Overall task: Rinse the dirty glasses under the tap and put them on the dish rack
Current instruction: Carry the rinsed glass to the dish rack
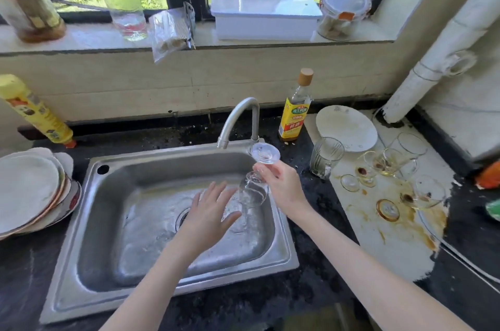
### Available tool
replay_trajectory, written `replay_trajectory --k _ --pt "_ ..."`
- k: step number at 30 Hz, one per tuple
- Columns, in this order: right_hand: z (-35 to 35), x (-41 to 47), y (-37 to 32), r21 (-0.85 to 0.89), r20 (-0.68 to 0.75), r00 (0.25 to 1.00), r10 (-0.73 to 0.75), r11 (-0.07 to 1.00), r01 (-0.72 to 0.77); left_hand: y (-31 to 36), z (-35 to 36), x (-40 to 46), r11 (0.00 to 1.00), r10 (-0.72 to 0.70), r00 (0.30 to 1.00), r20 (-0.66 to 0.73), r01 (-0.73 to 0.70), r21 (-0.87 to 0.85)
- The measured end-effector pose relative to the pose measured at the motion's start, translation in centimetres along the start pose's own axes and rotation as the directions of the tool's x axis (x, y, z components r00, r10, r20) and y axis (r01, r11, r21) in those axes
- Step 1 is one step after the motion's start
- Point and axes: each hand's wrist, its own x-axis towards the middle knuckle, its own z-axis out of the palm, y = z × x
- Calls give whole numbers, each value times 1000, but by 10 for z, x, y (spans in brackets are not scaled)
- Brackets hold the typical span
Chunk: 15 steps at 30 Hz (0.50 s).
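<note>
Right now the right hand (pixel 281 184) pinches the stem of a wine glass (pixel 253 190), held upside down and tilted over the steel sink (pixel 173 271), its foot up by the tap (pixel 238 119). The left hand (pixel 209 214) is spread flat, fingers straight, beside the bowl. Stained glasses (pixel 387 165) crowd the counter to the right.
</note>
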Motion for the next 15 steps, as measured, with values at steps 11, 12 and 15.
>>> replay_trajectory --k 11,12,15 --pt "-30 -112 6 19 -367 927 84 996 -83 22 -23 -21 865 474 873 112 -486 123" --pt "-35 -126 8 22 -393 914 100 995 -99 29 -19 -25 850 506 855 112 -516 108" --pt "-57 -182 25 19 -500 852 157 985 -171 64 -7 -42 763 622 770 146 -637 108"
